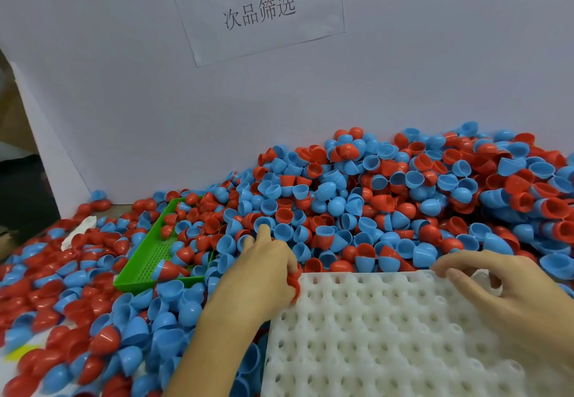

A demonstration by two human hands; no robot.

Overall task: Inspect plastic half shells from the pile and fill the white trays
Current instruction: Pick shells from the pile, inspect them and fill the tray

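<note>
Head view is showing the white tray (388, 334) lying nearest the person, every moulded pocket still unfilled, its soft-looking matt surface dimpled in even rows. Spilling against the tray's far edge and along its left side is the pile (372, 198) of glossy red and blue half shells, thin-walled little domes, many nested in each other. At the tray's far-left corner the left hand (264, 269) is curling round a red half shell (294, 278). At the far-right edge the right hand (497, 291) is resting with fingers loosely bent; whether it is pinching anything, I cannot tell. Left of the tray a green perforated basket (146, 260) is half buried. I judge that nested pairs could slip through as one piece, and that the slick heap could slide onto the tray.
</note>
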